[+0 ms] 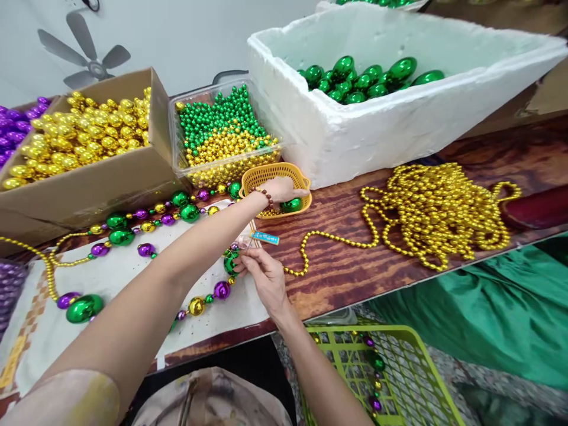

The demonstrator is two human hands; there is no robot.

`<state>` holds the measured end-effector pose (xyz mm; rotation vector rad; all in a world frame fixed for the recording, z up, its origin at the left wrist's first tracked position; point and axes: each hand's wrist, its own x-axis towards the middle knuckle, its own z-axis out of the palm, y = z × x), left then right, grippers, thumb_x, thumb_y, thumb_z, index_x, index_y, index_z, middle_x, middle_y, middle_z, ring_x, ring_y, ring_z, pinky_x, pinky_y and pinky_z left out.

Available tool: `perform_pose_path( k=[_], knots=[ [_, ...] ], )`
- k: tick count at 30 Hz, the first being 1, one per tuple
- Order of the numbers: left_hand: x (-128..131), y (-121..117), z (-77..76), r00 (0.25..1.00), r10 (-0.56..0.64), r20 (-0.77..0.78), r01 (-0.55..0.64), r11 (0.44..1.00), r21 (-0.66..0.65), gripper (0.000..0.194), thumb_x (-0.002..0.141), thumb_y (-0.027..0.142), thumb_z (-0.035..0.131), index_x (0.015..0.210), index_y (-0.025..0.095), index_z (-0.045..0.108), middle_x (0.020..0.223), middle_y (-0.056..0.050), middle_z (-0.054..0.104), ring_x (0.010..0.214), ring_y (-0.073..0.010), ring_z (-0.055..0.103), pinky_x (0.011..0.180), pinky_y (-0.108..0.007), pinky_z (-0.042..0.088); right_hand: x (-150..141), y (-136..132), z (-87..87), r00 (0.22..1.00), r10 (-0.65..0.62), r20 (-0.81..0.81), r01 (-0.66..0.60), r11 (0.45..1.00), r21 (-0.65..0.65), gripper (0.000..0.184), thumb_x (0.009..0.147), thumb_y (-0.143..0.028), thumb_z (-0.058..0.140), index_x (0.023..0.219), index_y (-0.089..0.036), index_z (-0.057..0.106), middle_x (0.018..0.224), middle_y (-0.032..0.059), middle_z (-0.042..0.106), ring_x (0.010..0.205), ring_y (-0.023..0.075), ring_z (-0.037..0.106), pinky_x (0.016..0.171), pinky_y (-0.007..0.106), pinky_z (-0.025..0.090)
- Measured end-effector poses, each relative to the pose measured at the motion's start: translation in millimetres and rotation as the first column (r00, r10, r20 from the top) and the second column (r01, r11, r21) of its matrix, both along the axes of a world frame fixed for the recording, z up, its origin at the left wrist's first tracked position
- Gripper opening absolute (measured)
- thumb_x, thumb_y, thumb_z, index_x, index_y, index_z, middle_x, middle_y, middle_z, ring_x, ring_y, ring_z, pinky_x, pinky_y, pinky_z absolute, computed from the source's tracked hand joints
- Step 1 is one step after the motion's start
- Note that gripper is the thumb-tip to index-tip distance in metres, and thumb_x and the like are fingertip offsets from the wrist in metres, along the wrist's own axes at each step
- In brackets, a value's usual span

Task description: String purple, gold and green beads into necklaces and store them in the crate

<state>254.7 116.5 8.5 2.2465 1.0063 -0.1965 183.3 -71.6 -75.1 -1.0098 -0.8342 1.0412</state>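
Note:
My left hand reaches over and into a small yellow-orange basket. One finger points right, and the others are hidden below the hand. A large green bead and small gold beads lie in that basket. Lower down, my right hand pinches the end of a bead garland at its thread, close to a green bead. From there the garland runs down and left through a purple bead and a gold bead. A blue-labelled item lies just above this hand.
Behind stand a carton of gold beads, a clear tub of green and gold beads and a foam box with green beads. Gold bead chain is heaped at right. A lime-green crate stands below the table edge.

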Motion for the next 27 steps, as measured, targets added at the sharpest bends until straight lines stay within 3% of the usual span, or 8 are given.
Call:
perform_pose_path(
  k=[3, 5, 8, 11, 17, 20, 23, 27],
  knots=[
    [-13, 2, 1.6, 0.978, 0.101, 0.183, -0.059, 0.974, -0.219, 0.034, 0.083, 0.039, 0.073, 0.099, 0.010, 0.067, 0.104, -0.017, 0.071, 0.079, -0.0254, 0.069, 0.067, -0.035, 0.055, 0, -1, 0.0, 0.999, -0.019, 0.028, 0.018, 1.000, 0.001, 0.018, 0.094, -0.036, 0.064, 0.098, -0.021, 0.072, 0.083, 0.0034, 0.077, 0.070, 0.0172, 0.075, 0.061, 0.027, 0.062],
    [-35, 0, 6.0, 0.917, 0.183, 0.354, -0.066, 0.945, -0.319, 0.039, 0.080, 0.032, 0.075, 0.112, 0.011, 0.066, 0.114, -0.017, 0.069, 0.089, -0.0254, 0.068, 0.068, -0.033, 0.055, -1, -2, 1.3, 0.999, -0.028, 0.030, 0.028, 1.000, -0.004, 0.019, 0.093, -0.035, 0.065, 0.103, -0.021, 0.073, 0.086, 0.0040, 0.078, 0.072, 0.0172, 0.075, 0.062, 0.027, 0.062],
    [-90, -8, 16.3, 0.747, 0.311, 0.587, -0.045, 0.905, -0.423, 0.050, 0.075, 0.026, 0.077, 0.122, 0.015, 0.066, 0.127, -0.016, 0.065, 0.097, -0.0230, 0.066, 0.076, -0.032, 0.056, -4, 0, 9.0, 0.999, -0.025, 0.030, 0.026, 1.000, -0.013, 0.019, 0.092, -0.036, 0.067, 0.101, -0.020, 0.073, 0.085, 0.0047, 0.078, 0.070, 0.0175, 0.075, 0.061, 0.027, 0.062],
    [-159, -22, 23.7, 0.601, 0.438, 0.668, -0.074, 0.863, -0.499, 0.051, 0.071, 0.023, 0.079, 0.121, 0.018, 0.069, 0.118, -0.011, 0.067, 0.093, -0.0191, 0.065, 0.083, -0.034, 0.055, -12, 5, 24.6, 0.999, 0.002, 0.039, -0.002, 1.000, 0.002, 0.018, 0.090, -0.035, 0.069, 0.095, -0.019, 0.074, 0.084, 0.0054, 0.078, 0.066, 0.0168, 0.073, 0.056, 0.026, 0.060],
    [-270, -52, 27.6, 0.210, 0.714, 0.668, -0.081, 0.693, -0.716, 0.038, 0.076, 0.023, 0.080, 0.112, 0.023, 0.069, 0.109, -0.005, 0.069, 0.097, -0.0191, 0.066, 0.094, -0.043, 0.056, -47, 22, 52.0, 0.993, 0.083, 0.085, -0.085, 0.996, 0.027, 0.019, 0.091, -0.029, 0.068, 0.105, -0.019, 0.075, 0.083, 0.0048, 0.076, 0.064, 0.0153, 0.072, 0.053, 0.024, 0.059],
    [-307, -58, 30.7, 0.042, 0.791, 0.610, -0.065, 0.611, -0.789, 0.031, 0.083, 0.025, 0.073, 0.114, 0.022, 0.069, 0.112, -0.005, 0.071, 0.104, -0.0205, 0.067, 0.103, -0.047, 0.054, -67, 26, 51.0, 0.979, 0.143, 0.149, -0.144, 0.990, 0.002, 0.018, 0.091, -0.029, 0.067, 0.102, -0.017, 0.075, 0.082, 0.0058, 0.076, 0.064, 0.0157, 0.072, 0.051, 0.024, 0.056],
    [-334, -60, 32.6, -0.158, 0.841, 0.518, -0.039, 0.519, -0.854, 0.016, 0.089, 0.026, 0.068, 0.104, 0.020, 0.068, 0.112, -0.005, 0.071, 0.107, -0.0199, 0.068, 0.104, -0.042, 0.056, -82, 28, 46.5, 0.945, 0.188, 0.266, -0.192, 0.981, -0.013, 0.017, 0.092, -0.030, 0.066, 0.098, -0.017, 0.076, 0.076, 0.0048, 0.074, 0.058, 0.0138, 0.068, 0.046, 0.021, 0.050],
    [-358, -59, 32.5, -0.244, 0.877, 0.414, 0.010, 0.429, -0.903, 0.020, 0.094, 0.036, 0.065, 0.103, 0.017, 0.065, 0.112, -0.010, 0.072, 0.112, -0.0235, 0.069, 0.104, -0.040, 0.058, -94, 28, 45.3, 0.887, 0.223, 0.405, -0.235, 0.972, -0.020, 0.019, 0.095, -0.032, 0.064, 0.097, -0.018, 0.077, 0.065, 0.0006, 0.066, 0.049, 0.0112, 0.061, 0.044, 0.021, 0.047]
  ],
)
